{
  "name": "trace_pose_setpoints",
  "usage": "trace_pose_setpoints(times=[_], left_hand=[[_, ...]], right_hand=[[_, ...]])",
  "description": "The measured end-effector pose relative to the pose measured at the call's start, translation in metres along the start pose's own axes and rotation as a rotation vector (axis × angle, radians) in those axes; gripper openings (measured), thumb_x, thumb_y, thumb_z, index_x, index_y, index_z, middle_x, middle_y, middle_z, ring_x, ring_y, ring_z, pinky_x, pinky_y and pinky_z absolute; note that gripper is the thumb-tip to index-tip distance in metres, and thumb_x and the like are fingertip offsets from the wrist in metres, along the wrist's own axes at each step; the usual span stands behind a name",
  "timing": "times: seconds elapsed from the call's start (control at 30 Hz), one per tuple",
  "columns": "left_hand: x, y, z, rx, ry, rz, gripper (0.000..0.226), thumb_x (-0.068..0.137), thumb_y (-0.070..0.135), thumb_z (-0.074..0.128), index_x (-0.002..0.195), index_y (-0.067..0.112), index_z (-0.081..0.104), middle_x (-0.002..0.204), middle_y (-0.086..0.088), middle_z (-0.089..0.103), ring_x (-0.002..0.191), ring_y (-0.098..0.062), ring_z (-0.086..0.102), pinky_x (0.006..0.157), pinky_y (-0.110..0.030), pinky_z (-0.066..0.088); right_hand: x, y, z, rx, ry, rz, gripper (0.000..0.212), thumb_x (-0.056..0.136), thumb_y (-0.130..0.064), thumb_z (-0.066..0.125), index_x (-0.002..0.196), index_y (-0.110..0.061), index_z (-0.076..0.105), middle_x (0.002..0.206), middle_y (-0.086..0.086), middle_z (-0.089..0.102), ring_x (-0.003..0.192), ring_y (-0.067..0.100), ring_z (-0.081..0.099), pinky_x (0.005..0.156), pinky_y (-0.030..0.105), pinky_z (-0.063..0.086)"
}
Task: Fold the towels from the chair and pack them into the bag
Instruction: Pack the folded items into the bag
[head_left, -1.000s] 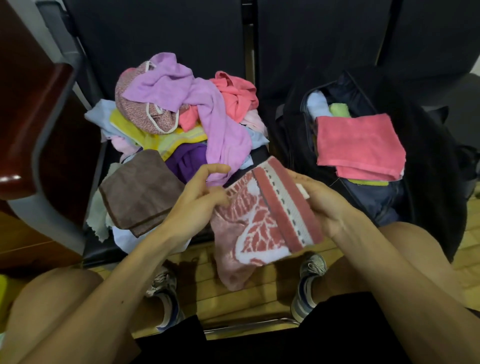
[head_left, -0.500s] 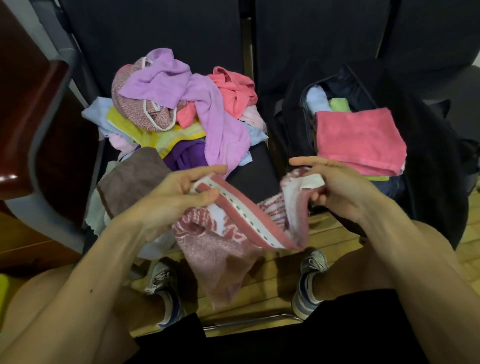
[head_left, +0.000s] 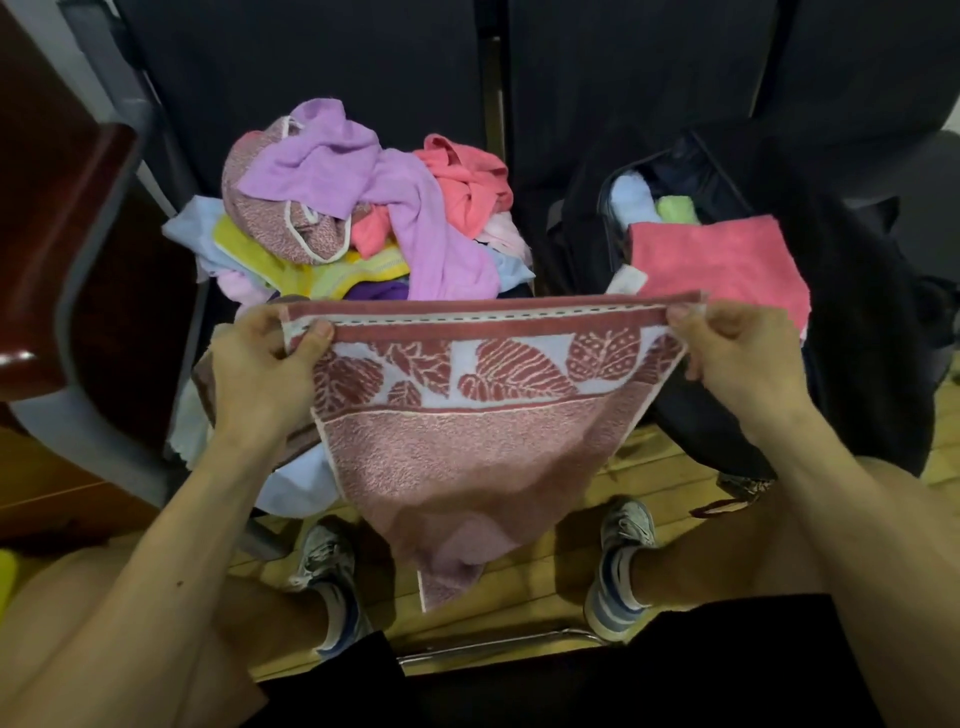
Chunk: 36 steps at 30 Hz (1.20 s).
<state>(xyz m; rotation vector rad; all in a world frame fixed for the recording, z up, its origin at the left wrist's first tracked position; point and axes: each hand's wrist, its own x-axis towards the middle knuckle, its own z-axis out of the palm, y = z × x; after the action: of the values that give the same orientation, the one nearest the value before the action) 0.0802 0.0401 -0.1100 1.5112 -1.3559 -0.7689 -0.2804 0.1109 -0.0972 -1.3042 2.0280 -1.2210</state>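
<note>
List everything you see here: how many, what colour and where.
chairs: two, dark, side by side behind
unfolded towels: one pile, mixed colours, left chair seat
bag: one, black, open, right of pile
folded towel: one, pink, atop bag
small towels: two, pale blue and green, inside bag
leaf-pattern towel: one, pink and white, stretched between hands
sneakers: two, grey, below towel
left hand: one, pinching towel's left corner
right hand: one, pinching towel's right corner

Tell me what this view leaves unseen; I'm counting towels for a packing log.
Head view:
- the towel pile: lower layers buried; front hidden behind the patterned towel pinched by the left hand and right hand.
- the bag: contents under the folded pink towel covered by it.
- patterned towel's bottom end: bunched, back unseen.
</note>
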Motion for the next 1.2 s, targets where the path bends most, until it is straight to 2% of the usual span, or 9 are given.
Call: trace_pose_setpoints(times=[0.17, 0.23, 0.3, 0.4, 0.53, 0.7, 0.8, 0.93, 1.2], left_hand=[[-0.002, 0.011, 0.004, -0.113, 0.003, 0.012, 0.013, 0.097, 0.018, 0.063, 0.102, 0.006, 0.062, 0.090, -0.001, 0.072, 0.082, -0.012, 0.072, 0.079, -0.037, 0.061], [-0.005, 0.017, 0.005, -0.158, 0.036, 0.054, 0.005, 0.099, 0.018, 0.060, 0.095, 0.018, 0.064, 0.086, 0.009, 0.072, 0.078, -0.002, 0.070, 0.074, -0.025, 0.059], [-0.006, 0.022, 0.006, -0.201, 0.082, 0.084, 0.010, 0.099, 0.017, 0.059, 0.092, 0.022, 0.063, 0.083, 0.011, 0.072, 0.077, 0.000, 0.070, 0.069, -0.018, 0.056], [-0.005, 0.016, 0.011, -0.215, 0.064, 0.042, 0.006, 0.099, 0.023, 0.060, 0.097, 0.018, 0.063, 0.091, 0.003, 0.072, 0.084, -0.010, 0.070, 0.076, -0.031, 0.059], [-0.007, 0.007, 0.023, -0.184, -0.017, -0.056, 0.015, 0.097, 0.020, 0.063, 0.083, 0.020, 0.065, 0.074, 0.022, 0.071, 0.072, 0.001, 0.067, 0.070, -0.033, 0.057], [-0.011, 0.006, 0.030, -0.233, -0.045, -0.149, 0.017, 0.094, 0.022, 0.067, 0.078, 0.020, 0.071, 0.076, -0.004, 0.075, 0.077, -0.026, 0.073, 0.074, -0.046, 0.060], [-0.018, 0.010, 0.037, -0.240, -0.076, -0.176, 0.016, 0.094, 0.020, 0.068, 0.078, 0.018, 0.072, 0.077, -0.008, 0.075, 0.076, -0.027, 0.073, 0.075, -0.045, 0.061], [-0.034, 0.020, 0.052, -0.255, -0.148, -0.182, 0.016, 0.094, 0.015, 0.066, 0.080, 0.013, 0.073, 0.071, -0.005, 0.075, 0.069, -0.020, 0.073, 0.066, -0.033, 0.059], [-0.059, 0.024, 0.077, -0.229, -0.289, -0.105, 0.014, 0.091, 0.024, 0.070, 0.083, 0.015, 0.076, 0.075, -0.025, 0.070, 0.076, -0.040, 0.071, 0.073, -0.061, 0.055]], right_hand=[[0.003, -0.006, 0.006, 0.168, 0.113, -0.011, 0.025, 0.096, -0.033, 0.061, 0.078, -0.017, 0.068, 0.089, 0.005, 0.071, 0.086, 0.019, 0.067, 0.081, 0.042, 0.054], [0.002, -0.014, 0.006, 0.443, 0.151, 0.071, 0.020, 0.097, -0.030, 0.061, 0.083, -0.016, 0.066, 0.086, 0.005, 0.072, 0.084, 0.026, 0.071, 0.080, 0.046, 0.058], [0.001, -0.022, 0.003, 0.598, 0.185, 0.103, 0.017, 0.098, -0.027, 0.059, 0.086, -0.016, 0.064, 0.080, -0.001, 0.071, 0.076, 0.019, 0.070, 0.073, 0.037, 0.060], [-0.002, -0.023, 0.009, 0.592, 0.087, 0.148, 0.016, 0.099, -0.025, 0.056, 0.087, -0.017, 0.063, 0.076, -0.002, 0.071, 0.067, 0.012, 0.069, 0.061, 0.026, 0.058], [-0.007, -0.017, 0.028, 0.369, -0.045, 0.132, 0.021, 0.098, -0.027, 0.060, 0.086, -0.010, 0.064, 0.083, 0.015, 0.073, 0.076, 0.031, 0.073, 0.072, 0.052, 0.060], [-0.014, -0.018, 0.039, 0.410, -0.017, 0.073, 0.015, 0.099, -0.022, 0.059, 0.087, -0.016, 0.065, 0.077, 0.006, 0.074, 0.072, 0.024, 0.073, 0.067, 0.042, 0.061], [-0.021, -0.020, 0.046, 0.403, -0.011, 0.047, 0.015, 0.098, -0.021, 0.060, 0.087, -0.014, 0.066, 0.074, 0.004, 0.074, 0.068, 0.019, 0.073, 0.061, 0.034, 0.060], [-0.036, -0.026, 0.060, 0.365, -0.106, 0.003, 0.012, 0.095, -0.020, 0.063, 0.089, -0.013, 0.071, 0.080, 0.007, 0.075, 0.072, 0.023, 0.073, 0.066, 0.042, 0.061], [-0.059, -0.027, 0.092, 0.278, -0.227, -0.073, 0.010, 0.092, -0.024, 0.069, 0.087, -0.018, 0.075, 0.076, 0.002, 0.073, 0.074, 0.023, 0.071, 0.070, 0.050, 0.056]])
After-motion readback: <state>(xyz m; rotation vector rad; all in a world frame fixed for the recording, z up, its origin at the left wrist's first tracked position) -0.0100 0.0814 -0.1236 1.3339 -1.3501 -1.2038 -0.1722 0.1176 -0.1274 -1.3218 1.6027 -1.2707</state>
